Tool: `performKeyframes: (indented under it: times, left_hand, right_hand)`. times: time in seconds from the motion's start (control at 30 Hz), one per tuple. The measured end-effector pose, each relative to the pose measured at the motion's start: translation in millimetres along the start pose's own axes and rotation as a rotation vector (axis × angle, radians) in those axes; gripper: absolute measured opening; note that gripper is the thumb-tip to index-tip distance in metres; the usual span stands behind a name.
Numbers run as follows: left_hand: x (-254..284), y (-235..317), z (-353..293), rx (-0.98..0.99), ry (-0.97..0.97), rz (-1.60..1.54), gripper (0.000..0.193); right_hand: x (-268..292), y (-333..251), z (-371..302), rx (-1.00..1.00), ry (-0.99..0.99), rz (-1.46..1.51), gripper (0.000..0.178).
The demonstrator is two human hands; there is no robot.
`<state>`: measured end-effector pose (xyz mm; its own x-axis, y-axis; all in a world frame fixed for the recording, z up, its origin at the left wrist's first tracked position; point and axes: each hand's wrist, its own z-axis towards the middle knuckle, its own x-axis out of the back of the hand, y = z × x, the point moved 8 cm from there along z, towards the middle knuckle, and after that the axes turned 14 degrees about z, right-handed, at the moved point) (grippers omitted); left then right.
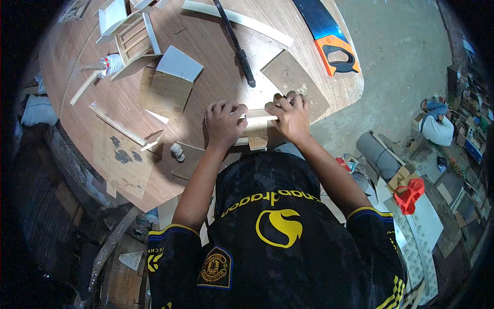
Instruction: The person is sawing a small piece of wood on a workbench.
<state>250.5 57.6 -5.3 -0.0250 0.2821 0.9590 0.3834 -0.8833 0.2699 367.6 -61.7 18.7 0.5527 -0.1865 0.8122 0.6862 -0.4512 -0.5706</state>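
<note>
Just below frame centre, at the near edge of the table (216, 46), a pale wooden strip (257, 116) pinned flat over a small wood block (257, 140), left hand (224, 123) and right hand (292, 117) both curled down onto it, fingers bent, gripping its two ends. Best kept pressed evenly from both sides, strip square to the block (edges flush, no rocking). Counted outward: two hands, one strip, one block, one orange-handled saw (329, 38) upper right, one black bar (236, 44) top centre.
</note>
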Motion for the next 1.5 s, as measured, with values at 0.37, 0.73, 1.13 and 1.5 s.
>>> performKeyframes:
  times: [0.37, 0.73, 1.13, 1.5]
  left_hand:
    - [-5.2, -1.6, -2.2, 0.007, -0.005, -0.022, 0.037]
    - [-2.5, -3.2, -2.4, 0.005, 0.007, -0.04, 0.035]
    - [1.5, -4.7, -6.0, -0.007, 0.114, -0.107, 0.024]
    - [3.4, -5.4, -13.1, -0.004, 0.161, -0.06, 0.02]
  right_hand:
    - [2.0, -2.5, -0.2, 0.0, -0.011, -0.003, 0.035]
    - [-0.2, -3.1, -0.7, 0.027, 0.012, -0.048, 0.028]
    - [0.6, -8.2, -3.5, 0.067, 0.016, -0.047, 0.031]
    - [-3.3, -15.6, -2.9, 0.104, 0.0, -0.141, 0.03]
